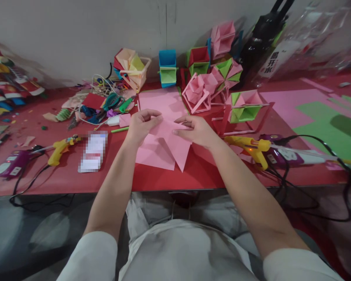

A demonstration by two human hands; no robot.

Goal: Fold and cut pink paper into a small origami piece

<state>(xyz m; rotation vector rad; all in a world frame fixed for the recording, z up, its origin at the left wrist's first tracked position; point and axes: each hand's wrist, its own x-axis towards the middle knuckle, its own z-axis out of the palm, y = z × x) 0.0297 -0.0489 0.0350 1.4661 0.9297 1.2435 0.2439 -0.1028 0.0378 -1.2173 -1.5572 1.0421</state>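
Between my two hands a pink paper sheet (175,142) is held up, folded so that one pointed corner hangs toward me. My left hand (143,123) pinches its upper left edge between thumb and fingers. At the upper right edge, my right hand (194,130) grips the same sheet with thumb and fingertips. Beneath it more pink paper (158,99) lies flat on the red table (152,181). Part of that lower paper is hidden by the sheet and my hands.
A yellow glue gun (58,151) and a phone (93,152) lie left; another yellow glue gun (253,146) with cords lies right. Folded paper lanterns (195,93) stand behind. Scraps and scissors (112,101) are piled back left. Bottles (259,43) stand back right, near green paper (330,125).
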